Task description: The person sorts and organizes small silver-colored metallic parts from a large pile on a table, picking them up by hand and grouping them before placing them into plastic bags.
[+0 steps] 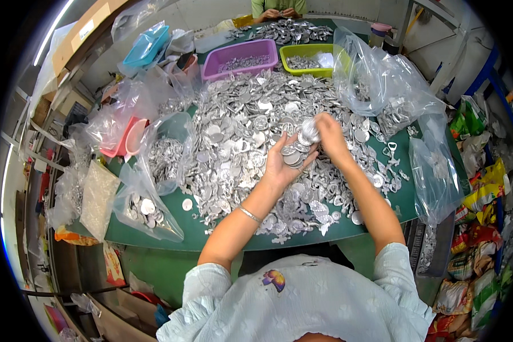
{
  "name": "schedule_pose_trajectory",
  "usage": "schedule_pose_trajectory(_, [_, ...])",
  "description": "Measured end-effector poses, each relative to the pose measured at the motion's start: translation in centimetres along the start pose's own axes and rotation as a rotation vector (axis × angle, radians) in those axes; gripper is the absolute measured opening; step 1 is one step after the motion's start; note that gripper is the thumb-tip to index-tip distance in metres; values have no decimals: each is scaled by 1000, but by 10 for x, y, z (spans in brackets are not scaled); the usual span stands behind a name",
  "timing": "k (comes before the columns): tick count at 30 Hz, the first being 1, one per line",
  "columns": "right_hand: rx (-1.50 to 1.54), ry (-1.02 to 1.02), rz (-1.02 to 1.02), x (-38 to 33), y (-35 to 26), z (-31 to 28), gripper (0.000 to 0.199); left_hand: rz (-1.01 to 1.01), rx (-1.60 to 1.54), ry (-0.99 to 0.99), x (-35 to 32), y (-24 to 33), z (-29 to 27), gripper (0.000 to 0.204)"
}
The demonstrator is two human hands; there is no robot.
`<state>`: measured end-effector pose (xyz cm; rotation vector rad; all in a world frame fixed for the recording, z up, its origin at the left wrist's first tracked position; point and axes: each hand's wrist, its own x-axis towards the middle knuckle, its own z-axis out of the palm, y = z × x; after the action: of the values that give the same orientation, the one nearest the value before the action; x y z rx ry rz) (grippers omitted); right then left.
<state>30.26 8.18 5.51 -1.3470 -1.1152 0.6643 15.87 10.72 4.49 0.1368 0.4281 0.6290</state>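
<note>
My left hand (275, 164) is palm up over the middle of a broad heap of silvery metal pieces (228, 148), cupped around several round metal discs (293, 158). Just to its right, my right hand (332, 139) pinches a shiny round metal piece (309, 131) above those discs; motion smears it, so its details are unclear. The heap mixes flat discs with smaller shaped pieces. At its right edge lies a bottle-opener-shaped piece (390, 151).
Behind the heap on the green table (205, 242) stand a purple basin (208, 68) and a lime-green basin (308, 72). Clear plastic bags (433, 171) line both sides. A red scoop (119, 138) lies left. Another person's hands (273, 13) work across the table.
</note>
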Motion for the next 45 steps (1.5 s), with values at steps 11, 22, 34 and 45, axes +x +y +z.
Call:
schedule_pose_trajectory(11, [-652,28,-539,-118,-49,36,29,96,16,-162,-54,-49,-42,39])
schedule_pose_trajectory(22, [-278,-88,-350,-144,-34,33,7,1142,-12,293,-197,118,-116,27])
schedule_pose_trajectory(34, [-173,-84,-25,-163,-1,13,9,1533,860,1185,-229,189,-180,34])
schedule_pose_trajectory(45, [-431,37,-191,-96,-8,7,9,1094,2015,179,-90,36,-52,39])
